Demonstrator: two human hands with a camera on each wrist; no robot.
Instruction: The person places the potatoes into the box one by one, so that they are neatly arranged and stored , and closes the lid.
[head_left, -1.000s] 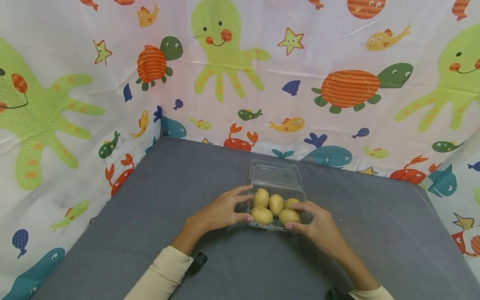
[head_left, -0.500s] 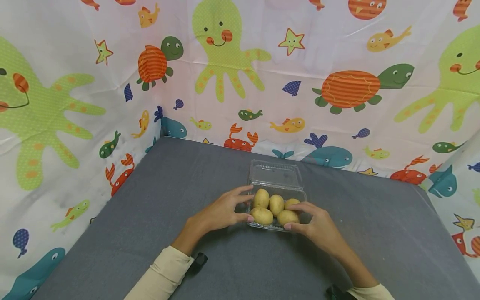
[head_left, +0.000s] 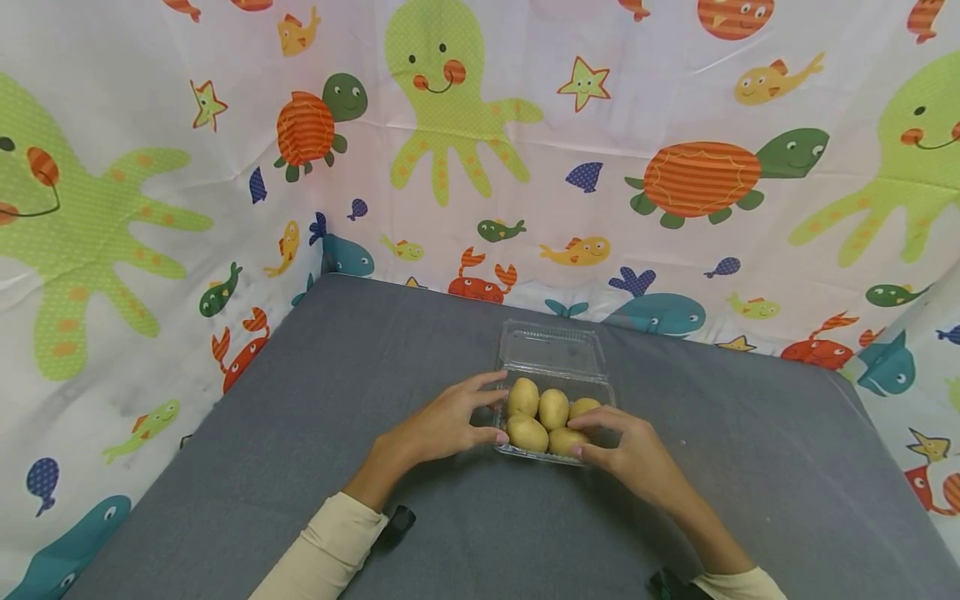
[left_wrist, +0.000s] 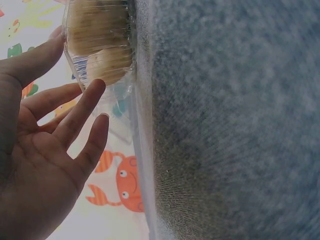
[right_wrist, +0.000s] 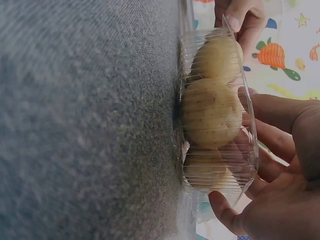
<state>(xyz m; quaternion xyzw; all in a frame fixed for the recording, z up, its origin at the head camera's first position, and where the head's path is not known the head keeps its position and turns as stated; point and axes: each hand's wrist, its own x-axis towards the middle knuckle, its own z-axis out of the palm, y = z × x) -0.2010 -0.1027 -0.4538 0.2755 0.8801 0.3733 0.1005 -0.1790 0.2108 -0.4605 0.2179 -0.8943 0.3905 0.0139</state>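
A clear plastic clamshell container (head_left: 611, 392) stands on the cloth, its lid (head_left: 551, 348) folded back. Several yellow potatoes lie in it, among them a front-left potato (head_left: 527, 434) and a front-right potato (head_left: 564, 442). My left hand (head_left: 442, 423) holds the container's left end, thumb at the front rim and fingers along the side. With thumb and fingers reaching over the rim, my right hand (head_left: 633, 454) grips the front-right potato, also seen through the ribbed wall in the right wrist view. The hand partly hides the back-right potato (head_left: 584, 405).
Grey cloth (head_left: 420, 350) covers the table around the container. Behind and at the sides hangs a white curtain (head_left: 517, 200) printed with sea animals, close behind the raised lid.
The front-right potato has shifted left inside the container, against the front-left potato, and my right hand's fingertips moved with it. My left hand has stayed in place.
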